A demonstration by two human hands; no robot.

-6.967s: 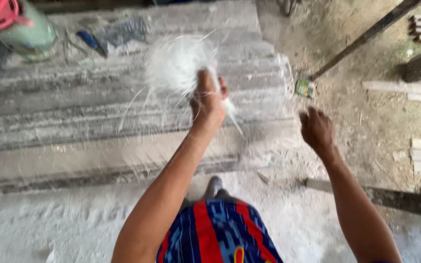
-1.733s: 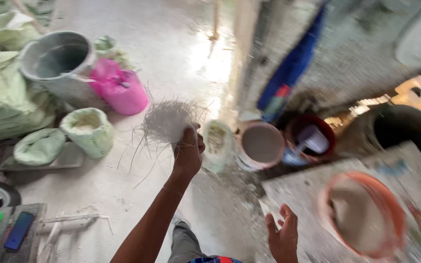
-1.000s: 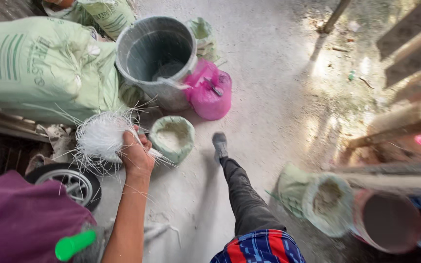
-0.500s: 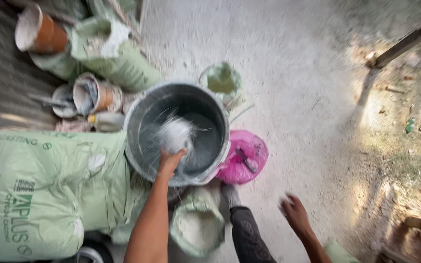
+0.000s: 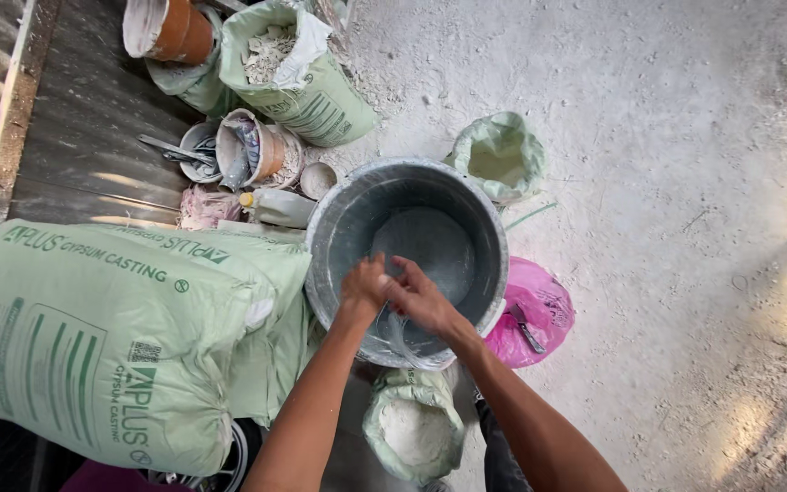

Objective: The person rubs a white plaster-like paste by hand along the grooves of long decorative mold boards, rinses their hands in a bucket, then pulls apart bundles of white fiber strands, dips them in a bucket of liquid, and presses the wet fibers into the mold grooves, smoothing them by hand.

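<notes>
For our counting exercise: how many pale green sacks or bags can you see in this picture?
4. A large sealed sack lies at left; an open sack of white lumps stands at top; a small bag sits beyond the grey bucket; another holding white powder sits below it. More may be hidden.

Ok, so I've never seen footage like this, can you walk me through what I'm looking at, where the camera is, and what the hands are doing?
There is no machine here: a person works with two bare hands, and the one camera sits on their head, looking straight down. The left hand and the right hand meet inside a large grey bucket with a pale layer at the bottom. Whether they grip anything is hard to tell; thin pale strands seem to hang below them. The bucket stands on dusty ground. Beside it lie a big pale green sack, a pink plastic bag, an open bag of white powder, another green bag, a sack of white chunks, and small tubs with tools.
</notes>
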